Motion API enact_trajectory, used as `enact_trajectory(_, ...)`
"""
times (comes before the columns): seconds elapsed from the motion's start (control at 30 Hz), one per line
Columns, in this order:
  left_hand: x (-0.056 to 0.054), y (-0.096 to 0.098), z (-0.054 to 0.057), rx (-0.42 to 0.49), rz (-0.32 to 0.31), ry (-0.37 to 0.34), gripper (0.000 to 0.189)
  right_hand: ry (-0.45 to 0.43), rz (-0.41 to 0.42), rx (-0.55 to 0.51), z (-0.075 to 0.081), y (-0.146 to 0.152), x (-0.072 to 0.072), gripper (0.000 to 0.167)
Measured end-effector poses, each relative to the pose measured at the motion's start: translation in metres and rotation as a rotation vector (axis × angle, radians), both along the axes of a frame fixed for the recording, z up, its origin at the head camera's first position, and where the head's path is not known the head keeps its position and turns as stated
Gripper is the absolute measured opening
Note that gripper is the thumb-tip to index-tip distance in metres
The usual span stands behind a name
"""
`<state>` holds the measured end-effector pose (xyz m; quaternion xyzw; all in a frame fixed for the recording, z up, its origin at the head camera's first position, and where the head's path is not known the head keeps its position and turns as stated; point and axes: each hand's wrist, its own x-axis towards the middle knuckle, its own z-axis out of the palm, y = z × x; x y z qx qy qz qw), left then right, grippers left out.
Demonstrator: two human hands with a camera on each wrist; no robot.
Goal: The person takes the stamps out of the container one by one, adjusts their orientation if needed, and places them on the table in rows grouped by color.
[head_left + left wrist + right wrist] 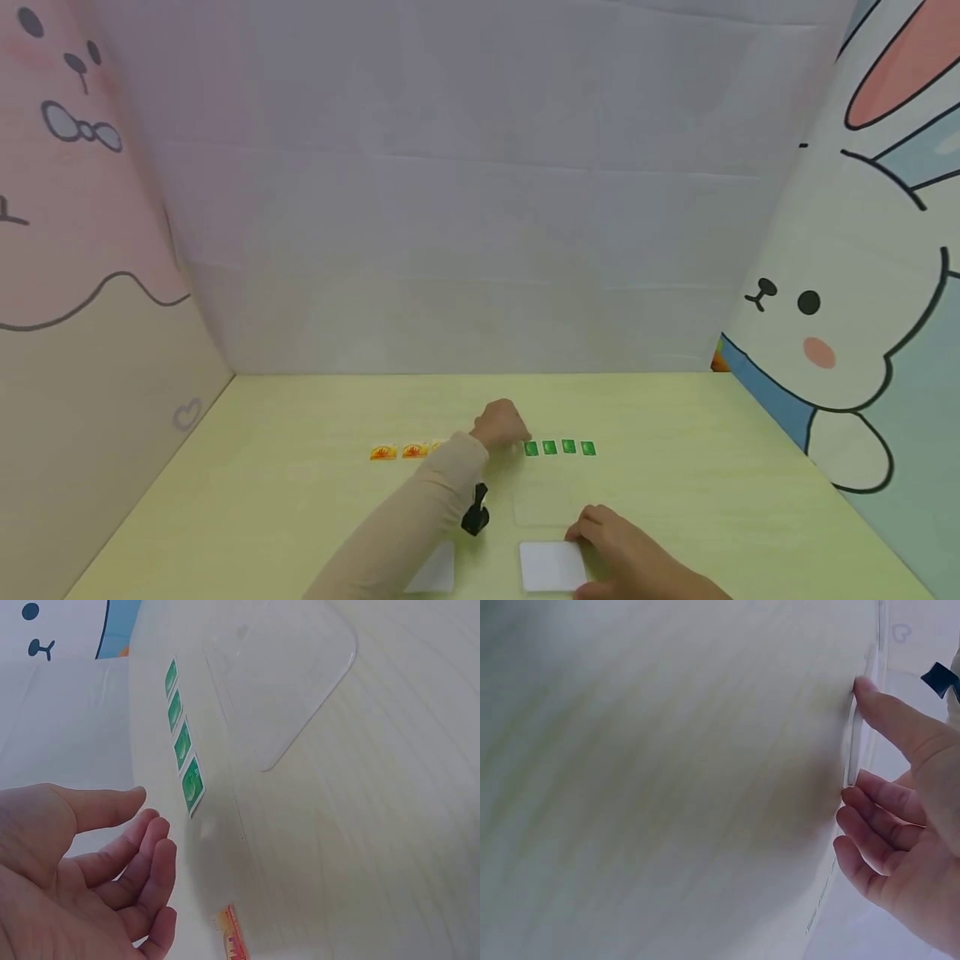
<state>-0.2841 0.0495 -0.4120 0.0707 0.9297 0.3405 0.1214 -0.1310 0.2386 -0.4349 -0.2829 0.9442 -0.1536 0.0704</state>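
Note:
My left hand (502,423) reaches across to the back of the table, beside a row of small green picture cards (550,447). In the left wrist view its fingers (161,862) are loosely bent, with nothing visible between thumb and fingers. Small orange picture cards (382,452) lie left of the hand, some hidden by the sleeve. Near the front, my right hand (626,554) holds a white card (552,567) with rounded corners by its edges. The right wrist view has thumb and fingers (877,817) on either side of that card.
A clear flat sheet (285,682) with rounded corners lies between the green cards and the white card. Another white card (438,571) is partly covered by the left sleeve (420,517). A black strap piece (476,510) sits at the left wrist. Printed cloth walls stand around the table (712,483).

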Motion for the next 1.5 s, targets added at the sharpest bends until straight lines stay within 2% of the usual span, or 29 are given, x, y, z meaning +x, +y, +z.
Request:
enact_trajectory(0.17,0.009,-0.004,0.008,0.017,-0.031,-0.009,0.018,0.012,0.008,0.020,0.001,0.000,0.001,0.059)
enact_trajectory(0.43,0.016,-0.014,0.010,0.083,-0.089,-0.027,0.018,-0.009,0.002,0.044,0.005,-0.003,0.003,0.059)
enact_trajectory(0.67,0.022,-0.020,0.007,0.061,-0.147,0.030,0.018,0.049,0.037,0.049,0.003,0.000,0.004,0.059)
enact_trajectory(0.9,0.032,-0.018,0.006,0.052,-0.137,0.044,0.017,0.096,0.068,0.055,-0.001,0.001,0.003,0.058)
enact_trajectory(1.1,0.033,-0.019,0.007,0.046,-0.131,0.058,0.017,0.132,0.087,0.055,0.001,0.001,0.003,0.059)
enact_trajectory(1.33,0.037,-0.026,0.008,0.078,-0.166,0.065,0.017,0.063,0.046,0.064,0.003,-0.001,0.002,0.059)
enact_trajectory(1.5,0.037,-0.028,0.004,0.086,-0.187,0.074,0.017,0.040,0.041,0.068,0.004,0.000,0.002,0.060)
